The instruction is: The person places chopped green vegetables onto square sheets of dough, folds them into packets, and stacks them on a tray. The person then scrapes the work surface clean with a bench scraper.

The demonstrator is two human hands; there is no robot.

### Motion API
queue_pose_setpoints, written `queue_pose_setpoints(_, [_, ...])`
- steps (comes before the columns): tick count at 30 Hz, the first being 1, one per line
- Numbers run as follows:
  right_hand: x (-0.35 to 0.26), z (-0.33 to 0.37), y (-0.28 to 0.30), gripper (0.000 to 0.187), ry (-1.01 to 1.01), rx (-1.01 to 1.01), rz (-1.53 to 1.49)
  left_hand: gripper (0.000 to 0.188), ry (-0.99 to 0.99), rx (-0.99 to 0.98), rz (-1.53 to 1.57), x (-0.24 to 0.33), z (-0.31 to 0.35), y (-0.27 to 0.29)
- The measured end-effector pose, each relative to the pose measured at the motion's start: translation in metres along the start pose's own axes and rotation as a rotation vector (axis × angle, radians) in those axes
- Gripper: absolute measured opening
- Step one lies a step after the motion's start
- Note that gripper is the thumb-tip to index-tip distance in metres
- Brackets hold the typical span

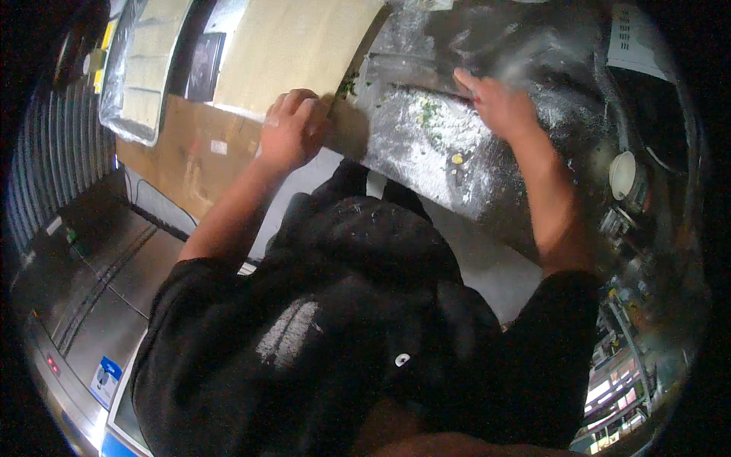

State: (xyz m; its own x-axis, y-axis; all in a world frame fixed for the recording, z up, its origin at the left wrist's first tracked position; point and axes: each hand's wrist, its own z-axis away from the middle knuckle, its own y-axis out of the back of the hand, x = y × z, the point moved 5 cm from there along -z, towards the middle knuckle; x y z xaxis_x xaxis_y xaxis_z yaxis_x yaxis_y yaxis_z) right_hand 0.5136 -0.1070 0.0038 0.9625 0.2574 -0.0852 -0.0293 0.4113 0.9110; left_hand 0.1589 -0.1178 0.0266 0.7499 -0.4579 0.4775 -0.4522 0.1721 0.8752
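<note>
My left hand (pixel 293 131) is at the front edge of the work surface, beside a large pale flat sheet (pixel 293 46) that looks like dough. Its fingers are curled, and whatever lies under them is hidden. Further right, my right hand (pixel 504 108) closes on the right end of a long, flat grey strip (pixel 415 72), like a scraper blade, with one finger stretched along it. The strip lies low over the dark metal table (pixel 533 34). White flour (pixel 457 137) and green bits (pixel 428 114) are scattered in front of it.
At the far left stands a plastic-wrapped tray (pixel 148 72) of pale sheets. A dark flat box (pixel 205 67) sits between it and the dough. A small yellow piece (pixel 457 159) lies in the flour. To the right are a white round dish (pixel 622 175) and a hose-like tube (pixel 618 114).
</note>
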Motion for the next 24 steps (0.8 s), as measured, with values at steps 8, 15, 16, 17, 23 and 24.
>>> queue_pose_setpoints(8, [-0.004, -0.05, 0.019, 0.067, 0.263, 0.145, 0.017, 0.031, 0.262, -0.194, 0.281, 0.013, 0.037, -0.041])
queue_pose_setpoints(15, [-0.019, -0.083, 0.039, 0.05, 0.308, 0.116, 0.062, 0.059, 0.577, -0.051, 0.587, 0.017, 0.048, -0.066])
queue_pose_setpoints(16, [-0.018, -0.086, 0.04, 0.049, 0.334, 0.129, 0.063, 0.06, 0.624, -0.018, 0.697, 0.017, 0.049, -0.069])
queue_pose_setpoints(17, [-0.016, -0.09, 0.042, 0.048, 0.361, 0.146, 0.065, 0.061, 0.661, 0.036, 0.809, 0.017, 0.049, -0.071])
queue_pose_setpoints(23, [0.003, -0.104, 0.033, 0.066, 0.475, 0.086, 0.042, 0.065, 0.736, 0.205, 1.089, 0.015, 0.051, -0.093])
queue_pose_setpoints(24, [0.004, -0.104, 0.033, 0.064, 0.456, 0.083, 0.057, 0.064, 0.721, 0.23, 1.057, 0.012, 0.051, -0.094])
